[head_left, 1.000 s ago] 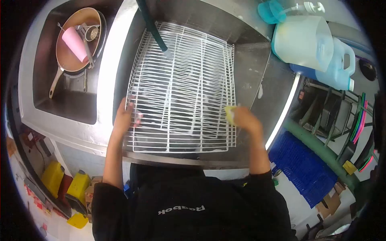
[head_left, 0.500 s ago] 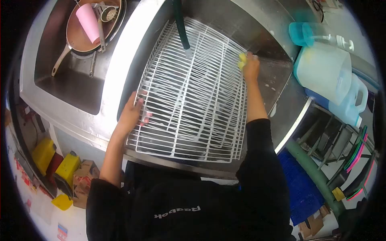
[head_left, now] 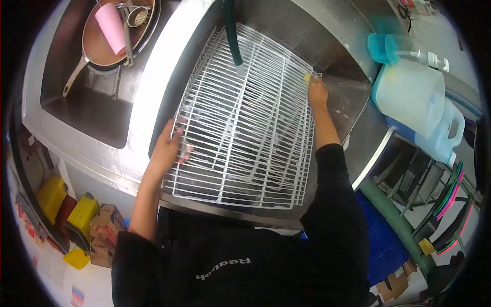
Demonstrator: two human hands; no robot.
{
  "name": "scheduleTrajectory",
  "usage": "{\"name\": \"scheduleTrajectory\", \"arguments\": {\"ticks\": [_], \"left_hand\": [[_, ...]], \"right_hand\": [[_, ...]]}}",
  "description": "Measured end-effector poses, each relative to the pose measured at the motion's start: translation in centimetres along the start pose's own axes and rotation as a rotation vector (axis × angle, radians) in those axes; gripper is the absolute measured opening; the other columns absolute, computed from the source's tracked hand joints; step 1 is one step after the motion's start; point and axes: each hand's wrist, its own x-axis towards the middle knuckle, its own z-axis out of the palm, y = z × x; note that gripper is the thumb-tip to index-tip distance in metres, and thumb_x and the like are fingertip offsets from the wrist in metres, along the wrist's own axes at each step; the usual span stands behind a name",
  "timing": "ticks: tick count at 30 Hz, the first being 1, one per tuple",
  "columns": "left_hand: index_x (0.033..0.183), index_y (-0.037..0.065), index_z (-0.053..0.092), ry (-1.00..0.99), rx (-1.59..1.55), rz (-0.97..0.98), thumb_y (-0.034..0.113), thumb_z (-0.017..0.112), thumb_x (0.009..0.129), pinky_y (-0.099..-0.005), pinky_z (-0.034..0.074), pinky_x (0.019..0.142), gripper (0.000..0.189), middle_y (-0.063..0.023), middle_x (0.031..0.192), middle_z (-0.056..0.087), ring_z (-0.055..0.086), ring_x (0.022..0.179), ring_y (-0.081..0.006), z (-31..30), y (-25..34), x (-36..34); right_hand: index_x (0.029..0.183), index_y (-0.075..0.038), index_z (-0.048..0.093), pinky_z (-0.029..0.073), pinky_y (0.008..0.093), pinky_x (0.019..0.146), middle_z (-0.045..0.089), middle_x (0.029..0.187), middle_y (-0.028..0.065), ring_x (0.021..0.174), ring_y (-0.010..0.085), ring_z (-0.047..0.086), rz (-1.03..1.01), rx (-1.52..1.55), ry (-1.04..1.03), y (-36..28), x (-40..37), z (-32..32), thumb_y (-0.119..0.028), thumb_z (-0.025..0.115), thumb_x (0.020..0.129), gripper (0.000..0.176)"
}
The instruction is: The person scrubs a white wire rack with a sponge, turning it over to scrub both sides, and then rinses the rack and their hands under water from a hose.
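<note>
- Since a second ago, the right hand (head_left: 317, 93) went from the near side of the wire rack (head_left: 245, 117) to its far right corner, fingers closed on a yellow sponge (head_left: 307, 77).
- Left hand (head_left: 169, 146) grips the rack's left edge.
- Rack lies across the sink (head_left: 317, 30), under a green hose (head_left: 231, 30).
- Pan (head_left: 97, 48) sits well apart, at the left.

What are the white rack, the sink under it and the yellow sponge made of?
The rack looks like white-coated metal wire: thin, glossy crossing bars. The sink seems brushed stainless steel: grey, streaky reflections. The sponge is probably foam, but it is too small to be sure.
</note>
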Motion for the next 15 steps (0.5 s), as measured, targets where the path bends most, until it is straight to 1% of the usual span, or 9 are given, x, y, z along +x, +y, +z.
{"name": "scheduleTrajectory", "arguments": {"ticks": [1, 2, 4, 5, 7, 9, 11, 13, 15], "left_hand": [[0.122, 0.016, 0.042, -0.004, 0.002, 0.003, 0.024, 0.04, 0.096, -0.0205, 0.037, 0.036, 0.028, -0.0083, 0.065, 0.058, 0.051, 0.044, -0.0109, -0.1, -0.2, 0.1], [0.122, 0.016, 0.042, -0.008, 0.004, 0.005, 0.027, 0.042, 0.095, -0.0207, 0.037, 0.036, 0.029, -0.0084, 0.066, 0.058, 0.052, 0.044, -0.0109, -0.3, -0.4, 0.2], [0.123, 0.015, 0.042, 0.008, 0.003, -0.006, 0.021, 0.039, 0.096, -0.0206, 0.036, 0.036, 0.028, -0.0087, 0.065, 0.057, 0.051, 0.044, -0.0109, -0.1, 0.0, 0.0], [0.124, 0.015, 0.042, 0.012, 0.004, -0.014, 0.019, 0.038, 0.096, -0.0206, 0.035, 0.035, 0.028, -0.0089, 0.065, 0.057, 0.05, 0.044, -0.0109, 0.0, 0.2, -0.1], [0.123, 0.015, 0.042, 0.018, 0.008, 0.002, 0.018, 0.038, 0.096, -0.0207, 0.035, 0.035, 0.028, -0.0096, 0.065, 0.057, 0.05, 0.043, -0.0109, 0.0, 0.1, -0.1], [0.123, 0.014, 0.043, 0.015, -0.006, 0.007, 0.018, 0.038, 0.096, -0.0208, 0.035, 0.035, 0.027, -0.0106, 0.067, 0.058, 0.05, 0.043, -0.0108, 0.0, -0.1, 0.2], [0.123, 0.014, 0.043, 0.007, 0.0, -0.001, 0.018, 0.038, 0.096, -0.0207, 0.035, 0.035, 0.027, -0.0102, 0.067, 0.059, 0.05, 0.043, -0.0107, -0.1, 0.0, 0.2], [0.124, 0.014, 0.042, 0.005, 0.02, -0.004, 0.018, 0.038, 0.096, -0.0207, 0.036, 0.036, 0.028, -0.0089, 0.068, 0.059, 0.051, 0.044, -0.0104, -0.1, 0.3, 0.0], [0.124, 0.015, 0.042, 0.016, 0.028, 0.004, 0.019, 0.038, 0.096, -0.0207, 0.036, 0.036, 0.029, -0.0083, 0.068, 0.059, 0.052, 0.045, -0.0102, -0.1, 0.1, -0.1]], "right_hand": [[0.121, -0.008, 0.051, 0.053, 0.0406, 0.073, 0.049, 0.118, 0.0204, 0.092, 0.0343, 0.06, 0.063, -0.044, -0.003, -0.5, 0.3, -0.2, -0.007, 0.045, 0.086, 0.035], [0.12, -0.008, 0.051, 0.053, 0.0407, 0.073, 0.05, 0.117, 0.0206, 0.092, 0.0343, 0.061, 0.053, -0.055, -0.015, -0.7, 0.3, -0.4, -0.007, 0.044, 0.086, 0.034], [0.118, -0.007, 0.052, 0.054, 0.0408, 0.071, 0.052, 0.115, 0.0211, 0.09, 0.0344, 0.062, 0.035, -0.076, -0.046, -0.7, 0.0, -0.6, -0.008, 0.044, 0.086, 0.033], [0.116, -0.006, 0.053, 0.054, 0.0403, 0.071, 0.053, 0.113, 0.0204, 0.091, 0.0339, 0.061, 0.037, -0.112, -0.104, -0.7, 0.0, -0.5, -0.009, 0.044, 0.087, 0.031], [0.112, -0.004, 0.054, 0.053, 0.0394, 0.07, 0.056, 0.109, 0.019, 0.091, 0.0331, 0.061, 0.048, -0.187, -0.221, -0.5, -0.2, -0.8, -0.01, 0.043, 0.087, 0.028], [0.105, -0.003, 0.056, 0.053, 0.039, 0.069, 0.059, 0.103, 0.0183, 0.089, 0.0322, 0.062, 0.022, -0.157, -0.231, -0.4, -1.1, -1.0, -0.011, 0.042, 0.087, 0.024], [0.099, -0.002, 0.057, 0.053, 0.0392, 0.068, 0.061, 0.097, 0.018, 0.087, 0.0315, 0.063, -0.007, -0.132, -0.231, -0.7, -3.1, -1.3, -0.012, 0.042, 0.087, 0.021], [0.093, -0.002, 0.057, 0.052, 0.0399, 0.068, 0.063, 0.091, 0.018, 0.084, 0.0312, 0.063, -0.04, -0.119, -0.211, -1.8, -6.4, -3.6, -0.011, 0.042, 0.086, 0.019], [0.091, -0.003, 0.058, 0.052, 0.0423, 0.068, 0.063, 0.086, 0.0181, 0.08, 0.032, 0.064, -0.008, -0.115, -0.314, -2.7, -9.5, -5.4, -0.01, 0.041, 0.086, 0.019]]}}
